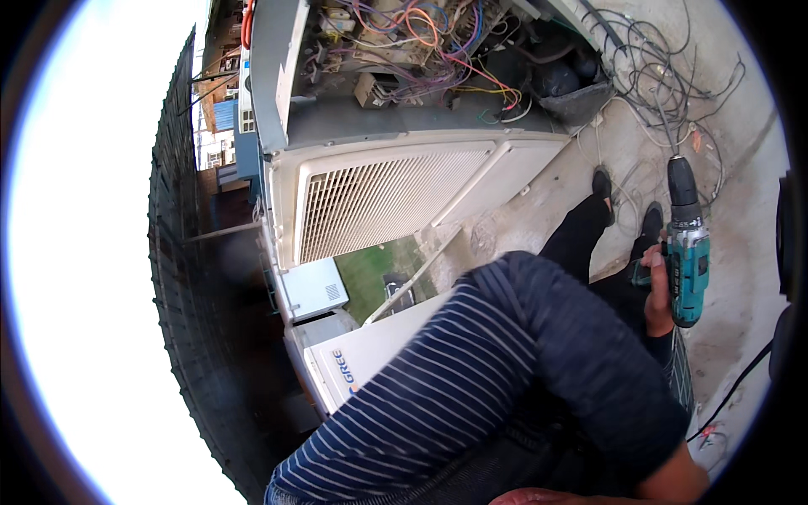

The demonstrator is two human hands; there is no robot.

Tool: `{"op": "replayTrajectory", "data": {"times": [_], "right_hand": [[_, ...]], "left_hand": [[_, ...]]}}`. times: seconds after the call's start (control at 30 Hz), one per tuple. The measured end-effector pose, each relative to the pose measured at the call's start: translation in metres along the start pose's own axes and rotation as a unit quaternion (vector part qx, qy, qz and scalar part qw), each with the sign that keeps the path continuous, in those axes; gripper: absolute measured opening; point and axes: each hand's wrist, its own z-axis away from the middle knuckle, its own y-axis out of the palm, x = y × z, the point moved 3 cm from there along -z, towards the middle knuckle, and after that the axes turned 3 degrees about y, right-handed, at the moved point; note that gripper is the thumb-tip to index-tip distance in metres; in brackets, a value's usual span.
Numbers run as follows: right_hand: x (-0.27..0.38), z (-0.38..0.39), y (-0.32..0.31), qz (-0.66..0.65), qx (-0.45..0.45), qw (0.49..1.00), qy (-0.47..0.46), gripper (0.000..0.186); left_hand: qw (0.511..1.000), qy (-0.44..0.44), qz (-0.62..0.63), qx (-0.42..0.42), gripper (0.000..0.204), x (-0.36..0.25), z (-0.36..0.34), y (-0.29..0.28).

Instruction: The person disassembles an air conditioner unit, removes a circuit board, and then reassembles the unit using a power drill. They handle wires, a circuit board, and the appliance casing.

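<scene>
Right hand (659, 296) curls closed around the handle of a teal drill (690, 271).

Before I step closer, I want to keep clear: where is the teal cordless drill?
In the head view, the cordless drill is on the right, in the right hand, just below the tangled cables.

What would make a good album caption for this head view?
A drill in the right hand, near an opened air conditioner with colourful wires showing.
</scene>
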Motion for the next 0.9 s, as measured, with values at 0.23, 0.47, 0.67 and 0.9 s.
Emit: {"op": "replayTrajectory", "data": {"times": [0.23, 0.47, 0.67, 0.9], "right_hand": [[0.042, -0.011, 0.014, -0.016, 0.052, 0.998, -0.01, 0.033], [0.088, -0.018, 0.022, 0.007, 0.061, 0.996, -0.058, 0.016], [0.096, -0.014, 0.03, 0.135, 0.124, 0.972, -0.145, 0.025], [0.09, 0.018, 0.083, 0.2, 0.104, 0.917, -0.33, 0.022]], "left_hand": [[0.968, -0.185, -0.036, -0.164, 0.031, -0.085, 0.09, -0.069], [0.93, -0.212, -0.17, -0.247, 0.024, -0.148, 0.143, -0.085], [0.711, -0.29, -0.478, -0.427, 0.016, -0.227, 0.219, -0.102], [0.145, -0.251, -0.843, -0.453, 0.075, -0.392, 0.348, -0.15]]}}
